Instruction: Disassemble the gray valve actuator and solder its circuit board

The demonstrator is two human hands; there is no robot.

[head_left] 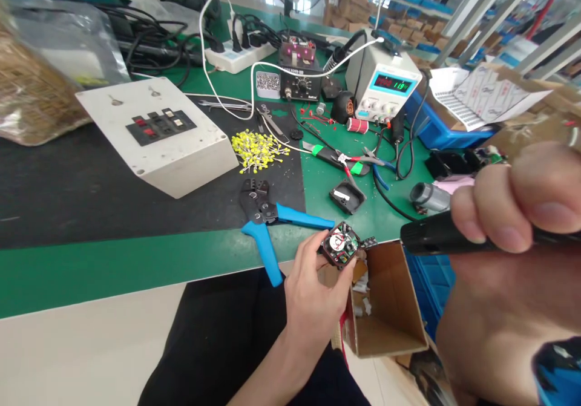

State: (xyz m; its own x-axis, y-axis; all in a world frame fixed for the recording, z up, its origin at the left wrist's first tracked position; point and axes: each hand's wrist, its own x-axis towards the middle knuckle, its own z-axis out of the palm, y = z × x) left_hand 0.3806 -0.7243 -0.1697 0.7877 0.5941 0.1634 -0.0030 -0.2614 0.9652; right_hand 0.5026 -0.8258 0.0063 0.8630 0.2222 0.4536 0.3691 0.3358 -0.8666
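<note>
My left hand [311, 288] is closed around the edges of a small black housing with a circuit board [342, 245] inside. Its inner side faces up, showing a round white part and red and green components. Close to the camera at the right, my right hand [512, 212] wraps around a black cylindrical tool [431, 233] whose kind I cannot make out. The tool's thick end points left, apart from the housing. On the table beyond the left hand lie a black cover [347, 196] and a blue-handled crimping tool [263, 212].
Below the table edge stands an open cardboard box [393, 303] with scraps inside. Yellow-tipped parts [256, 150] lie beside a sloped grey switch box [158, 127]. Pliers [342, 159], a soldering station [299, 79], a power supply [384, 82] and loose cables are farther back.
</note>
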